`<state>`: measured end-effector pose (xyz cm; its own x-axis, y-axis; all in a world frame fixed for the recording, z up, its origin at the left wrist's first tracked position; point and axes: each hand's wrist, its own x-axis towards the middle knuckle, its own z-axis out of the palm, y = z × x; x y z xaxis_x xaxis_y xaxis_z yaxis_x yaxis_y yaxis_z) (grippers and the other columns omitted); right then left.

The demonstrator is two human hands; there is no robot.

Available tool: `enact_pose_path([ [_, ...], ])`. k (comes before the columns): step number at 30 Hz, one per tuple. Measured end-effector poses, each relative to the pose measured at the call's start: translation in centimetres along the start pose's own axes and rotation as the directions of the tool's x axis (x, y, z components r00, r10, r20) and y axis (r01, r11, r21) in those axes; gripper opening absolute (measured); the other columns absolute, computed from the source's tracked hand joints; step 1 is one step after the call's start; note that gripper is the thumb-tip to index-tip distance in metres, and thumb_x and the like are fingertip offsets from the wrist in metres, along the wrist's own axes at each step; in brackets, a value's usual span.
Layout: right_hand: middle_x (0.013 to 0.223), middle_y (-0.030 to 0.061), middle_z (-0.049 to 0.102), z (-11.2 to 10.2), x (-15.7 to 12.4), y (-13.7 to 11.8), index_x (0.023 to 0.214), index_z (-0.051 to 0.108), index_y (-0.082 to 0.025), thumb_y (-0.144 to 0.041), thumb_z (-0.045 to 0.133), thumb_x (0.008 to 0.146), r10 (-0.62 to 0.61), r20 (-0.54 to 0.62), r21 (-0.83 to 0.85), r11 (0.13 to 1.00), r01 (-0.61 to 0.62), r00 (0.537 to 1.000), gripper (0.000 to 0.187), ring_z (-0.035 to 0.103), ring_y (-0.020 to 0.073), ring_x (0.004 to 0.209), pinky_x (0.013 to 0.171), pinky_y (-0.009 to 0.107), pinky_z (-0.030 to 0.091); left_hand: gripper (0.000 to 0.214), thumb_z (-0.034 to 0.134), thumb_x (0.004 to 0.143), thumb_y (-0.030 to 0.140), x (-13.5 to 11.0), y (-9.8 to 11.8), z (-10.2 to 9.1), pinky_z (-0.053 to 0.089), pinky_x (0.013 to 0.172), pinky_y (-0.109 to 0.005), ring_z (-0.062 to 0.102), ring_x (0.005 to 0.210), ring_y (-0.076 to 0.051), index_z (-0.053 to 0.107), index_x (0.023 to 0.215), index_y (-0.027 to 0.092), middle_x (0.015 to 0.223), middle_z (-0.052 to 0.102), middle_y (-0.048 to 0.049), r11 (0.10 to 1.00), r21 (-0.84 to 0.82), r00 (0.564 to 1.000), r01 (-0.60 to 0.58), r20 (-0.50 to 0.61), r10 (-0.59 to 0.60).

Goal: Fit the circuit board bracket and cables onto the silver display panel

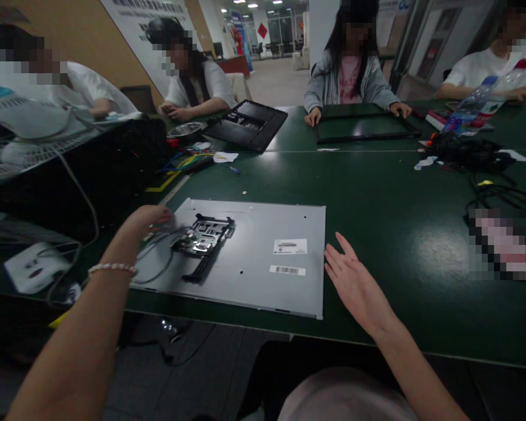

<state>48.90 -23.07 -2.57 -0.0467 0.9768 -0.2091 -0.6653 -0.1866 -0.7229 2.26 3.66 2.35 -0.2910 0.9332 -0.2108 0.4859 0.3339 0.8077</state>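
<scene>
A grey metal panel (263, 234) lies flat on the green table (377, 199), back side up, with two white labels (289, 247) near its right edge. A black bracket with a small circuit board (204, 240) and grey cables sits on its left part. My left hand (149, 217) rests at the panel's left edge by the cables; its fingers are curled and smeared by motion. My right hand (355, 283) hovers just right of the panel's right edge, palm flat, fingers stretched out, holding nothing.
Across the table a person rests both hands on a black frame (363, 127). Another black cover (249, 124), a metal bowl (186, 131) and coloured wires (188, 159) lie far left. Black cables (469, 153) and plastic bottles (477, 102) sit at the right. A white device (33, 266) lies at the left.
</scene>
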Motion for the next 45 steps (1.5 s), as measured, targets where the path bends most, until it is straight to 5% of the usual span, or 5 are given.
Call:
enact_pose_path([
  [6, 0.146, 0.0038, 0.054, 0.0, 0.4, 0.0, 0.156, 0.02, -0.034, -0.049, 0.057, 0.086, 0.02, -0.095, 0.171, 0.985, -0.003, 0.995, 0.081, 0.038, 0.0169, 0.144, 0.122, 0.04, 0.017, 0.011, 0.049, 0.094, 0.006, 0.0, 0.0, -0.4, 0.043, 0.07, -0.02, 0.054, 0.072, -0.011, 0.058, 0.088, 0.006, 0.072, 0.061, -0.0003, 0.966, -0.025, 0.963, 0.256, -0.085, -0.257],
  [10, 0.146, 0.0048, 0.053, 0.6, 0.6, -0.1, 0.157, 0.02, -0.032, -0.049, 0.053, 0.086, 0.02, -0.126, 0.231, 0.973, 0.009, 0.992, 0.079, 0.041, 0.0167, 0.142, 0.121, 0.038, 0.018, 0.009, 0.051, 0.095, 0.007, 0.2, 0.0, -0.2, 0.046, 0.069, -0.02, 0.055, 0.072, -0.01, 0.06, 0.093, 0.006, 0.079, 0.062, -0.0015, 0.956, -0.066, 0.951, 0.285, -0.109, -0.291],
  [18, 0.148, 0.0046, 0.051, 1.1, 0.5, -0.4, 0.155, 0.025, -0.031, -0.046, 0.052, 0.087, 0.044, -0.17, 0.252, 0.968, 0.001, 0.984, 0.075, 0.04, 0.0156, 0.142, 0.121, 0.036, 0.02, 0.035, 0.059, 0.095, 0.032, 0.9, -0.8, 0.1, 0.055, 0.085, -0.041, 0.062, 0.101, -0.022, 0.058, 0.124, 0.012, 0.12, 0.06, -0.0121, 0.953, -0.114, 0.949, 0.281, -0.111, -0.294],
  [25, 0.148, 0.004, 0.052, 0.7, 0.3, -0.7, 0.153, 0.03, -0.029, -0.047, 0.047, 0.088, 0.052, -0.176, 0.253, 0.968, -0.006, 0.983, 0.069, 0.041, 0.0153, 0.141, 0.121, 0.036, 0.02, 0.013, 0.05, 0.093, 0.002, 0.7, -1.1, 0.1, 0.043, 0.064, -0.017, 0.055, 0.073, -0.008, 0.061, 0.098, 0.004, 0.081, 0.062, -0.0028, 0.955, -0.145, 0.96, 0.259, -0.07, -0.271],
  [45, 0.143, 0.0023, 0.057, -1.0, -0.5, -1.0, 0.153, 0.03, -0.033, -0.049, 0.048, 0.089, 0.005, -0.208, 0.176, 0.984, 0.033, 0.978, 0.069, 0.042, 0.0157, 0.141, 0.122, 0.038, 0.018, 0.015, 0.054, 0.092, 0.01, -1.4, -1.0, 0.4, 0.046, 0.08, -0.022, 0.058, 0.085, -0.013, 0.062, 0.105, 0.01, 0.089, 0.065, -0.0055, 0.94, -0.24, 0.97, 0.243, 0.053, -0.238],
])
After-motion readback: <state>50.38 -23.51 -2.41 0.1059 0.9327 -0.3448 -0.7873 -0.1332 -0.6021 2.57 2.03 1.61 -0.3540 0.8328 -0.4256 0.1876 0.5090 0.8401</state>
